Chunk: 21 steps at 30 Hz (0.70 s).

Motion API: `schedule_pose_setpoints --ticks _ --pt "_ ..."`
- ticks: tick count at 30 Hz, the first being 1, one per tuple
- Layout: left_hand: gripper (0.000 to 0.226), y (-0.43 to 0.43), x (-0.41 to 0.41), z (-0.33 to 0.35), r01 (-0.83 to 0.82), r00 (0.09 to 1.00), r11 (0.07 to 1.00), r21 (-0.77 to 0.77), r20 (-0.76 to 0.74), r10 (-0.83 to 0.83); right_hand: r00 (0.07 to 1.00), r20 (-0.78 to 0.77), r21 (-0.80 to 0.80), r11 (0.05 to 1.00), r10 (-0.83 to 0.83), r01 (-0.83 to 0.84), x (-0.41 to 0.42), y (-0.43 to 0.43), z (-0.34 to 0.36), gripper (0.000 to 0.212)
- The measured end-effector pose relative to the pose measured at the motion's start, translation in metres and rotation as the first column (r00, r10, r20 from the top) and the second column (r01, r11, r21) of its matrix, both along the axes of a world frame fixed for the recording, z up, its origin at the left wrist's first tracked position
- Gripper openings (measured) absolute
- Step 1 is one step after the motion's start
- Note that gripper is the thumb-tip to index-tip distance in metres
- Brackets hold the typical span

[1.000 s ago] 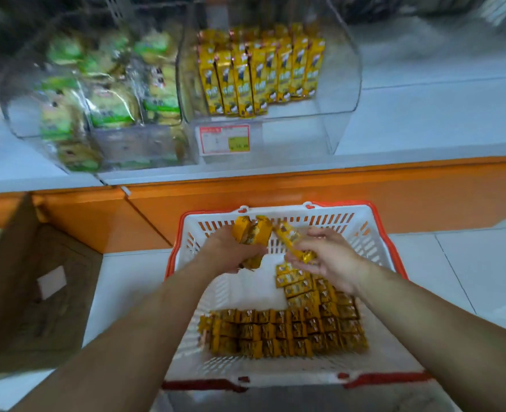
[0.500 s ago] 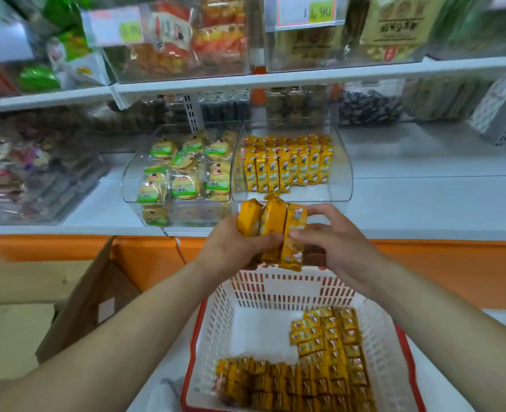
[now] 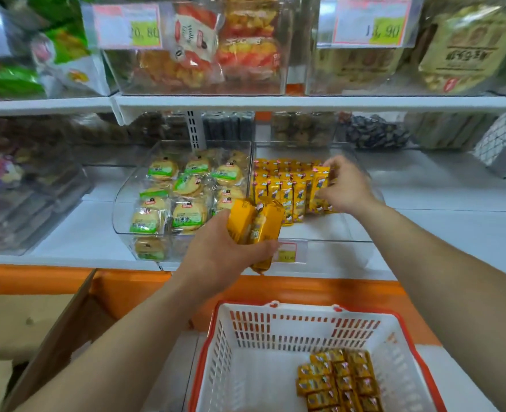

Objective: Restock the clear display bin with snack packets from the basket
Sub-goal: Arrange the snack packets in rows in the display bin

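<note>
The clear display bin [image 3: 329,233] stands on the white shelf, with rows of yellow snack packets [image 3: 281,185] upright inside it. My right hand [image 3: 345,187] reaches into the bin and pinches one yellow packet [image 3: 320,185] at the right end of the rows. In front of the bin, my left hand [image 3: 225,254] grips two yellow packets [image 3: 254,224]. Below, a white basket [image 3: 231,346] with a red rim holds several more yellow packets [image 3: 338,379] in its right part.
A second clear bin [image 3: 133,221] with round green-labelled cakes sits just left of the display bin. A shelf [image 3: 275,104] above carries more bins with price tags. An open cardboard box [image 3: 67,331] stands at lower left, beside the orange shelf base [image 3: 320,289].
Both hands rose from the basket with packets. My right hand took one packet from the bunch and moved it into the bin; my left hand still holds the others.
</note>
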<state>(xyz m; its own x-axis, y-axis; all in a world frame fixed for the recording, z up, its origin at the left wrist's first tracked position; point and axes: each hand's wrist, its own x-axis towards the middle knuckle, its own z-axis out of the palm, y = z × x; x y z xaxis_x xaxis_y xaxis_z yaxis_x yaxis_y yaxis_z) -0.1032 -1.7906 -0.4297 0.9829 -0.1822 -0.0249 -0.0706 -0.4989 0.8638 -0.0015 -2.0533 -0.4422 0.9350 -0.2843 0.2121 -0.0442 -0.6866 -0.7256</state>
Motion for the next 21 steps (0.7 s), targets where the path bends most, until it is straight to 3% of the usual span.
schedule_pose_setpoints --ticks 7,12,17,19,21 --pt "0.047 0.016 0.009 -0.015 -0.047 0.997 0.999 -0.02 -0.061 0.046 0.992 -0.108 -0.132 0.99 -0.064 0.05 0.046 -0.005 -0.031 0.041" --pt "0.048 0.007 0.015 -0.017 -0.065 0.995 0.998 0.005 -0.074 0.066 0.988 -0.126 -0.068 0.994 -0.09 0.082 0.049 -0.007 -0.043 0.037" --pt "0.046 0.0 0.018 -0.018 -0.073 0.993 0.997 -0.028 -0.092 0.07 0.978 -0.145 -0.039 0.989 -0.147 0.143 0.042 -0.007 -0.036 0.048" --pt "0.043 -0.002 0.019 -0.018 -0.087 0.993 0.996 -0.036 -0.084 0.084 0.982 -0.1 -0.046 0.986 -0.161 0.157 0.029 -0.002 -0.024 0.046" --pt "0.042 -0.004 0.02 -0.02 -0.099 0.992 0.994 -0.056 -0.088 0.093 0.987 0.034 0.066 0.986 -0.156 0.154 0.004 0.011 -0.008 0.034"
